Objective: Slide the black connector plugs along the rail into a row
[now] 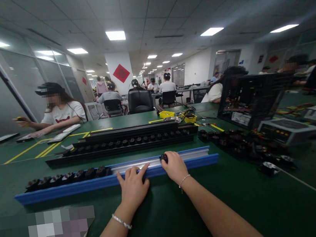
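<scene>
A long blue aluminium channel (74,190) lies across the table in front of me, its inner face silvery. Several black socket modules (79,175) sit side by side in its left part. My left hand (133,184) rests on the channel near its middle, fingers spread, with nothing visible in them. To the right of it, my right hand (176,167) pinches a black socket module (163,158) at the channel; whether the module is seated in it I cannot tell.
Behind the channel lie black channels (121,151), one filled with sockets. Loose black sockets (237,145) are heaped at the right, by a power supply (289,130) and an open computer case (249,100). A yellow tray (166,114) stands farther back. A co-worker (64,111) sits at far left.
</scene>
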`<act>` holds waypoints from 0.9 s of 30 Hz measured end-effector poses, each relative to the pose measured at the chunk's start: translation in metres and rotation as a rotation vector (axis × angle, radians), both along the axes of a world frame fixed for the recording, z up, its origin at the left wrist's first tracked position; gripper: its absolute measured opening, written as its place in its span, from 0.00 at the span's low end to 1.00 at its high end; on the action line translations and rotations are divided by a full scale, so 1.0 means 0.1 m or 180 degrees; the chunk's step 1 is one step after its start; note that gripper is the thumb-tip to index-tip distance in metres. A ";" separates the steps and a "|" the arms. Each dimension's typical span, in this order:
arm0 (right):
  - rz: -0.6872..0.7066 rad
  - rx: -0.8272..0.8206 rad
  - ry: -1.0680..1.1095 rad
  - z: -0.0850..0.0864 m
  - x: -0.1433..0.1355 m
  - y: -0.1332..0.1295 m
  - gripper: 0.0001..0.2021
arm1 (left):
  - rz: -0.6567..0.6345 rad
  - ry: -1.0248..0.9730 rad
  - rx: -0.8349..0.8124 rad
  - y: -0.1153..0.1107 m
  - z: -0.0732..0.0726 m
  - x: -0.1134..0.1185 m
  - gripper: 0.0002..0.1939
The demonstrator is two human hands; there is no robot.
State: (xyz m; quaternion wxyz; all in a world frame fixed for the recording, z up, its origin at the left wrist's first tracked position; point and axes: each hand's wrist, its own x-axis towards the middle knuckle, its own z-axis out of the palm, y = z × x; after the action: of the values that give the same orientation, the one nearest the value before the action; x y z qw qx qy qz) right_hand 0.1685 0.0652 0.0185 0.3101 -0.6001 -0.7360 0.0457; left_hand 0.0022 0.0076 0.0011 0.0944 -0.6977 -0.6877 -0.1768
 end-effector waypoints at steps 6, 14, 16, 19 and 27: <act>-0.0083 -0.0004 0.0028 0.02 0.06 -0.01 0.12 | -0.0004 -0.0006 -0.0071 0.00 0.03 0.00 0.27; -0.0192 -0.0112 -0.0038 0.03 0.10 -0.02 0.12 | -0.0050 -0.0050 -0.0066 -0.01 0.02 -0.02 0.27; -0.0175 -0.0099 -0.0073 0.03 0.10 -0.02 0.12 | -0.0046 -0.0048 -0.0050 -0.01 0.02 -0.02 0.27; -0.0173 -0.0073 -0.0153 0.02 0.13 -0.01 0.11 | -0.0027 -0.0042 -0.0053 0.00 0.02 -0.01 0.27; -0.0324 -0.0183 -0.0233 0.07 0.24 -0.02 0.11 | -0.0042 -0.0065 -0.0072 -0.01 0.01 0.00 0.27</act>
State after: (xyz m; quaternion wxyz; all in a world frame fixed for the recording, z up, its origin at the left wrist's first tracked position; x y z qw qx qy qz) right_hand 0.1928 0.0637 0.0257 0.2675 -0.6466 -0.7138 0.0290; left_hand 0.0020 0.0064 0.0026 0.0783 -0.7015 -0.6860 -0.1768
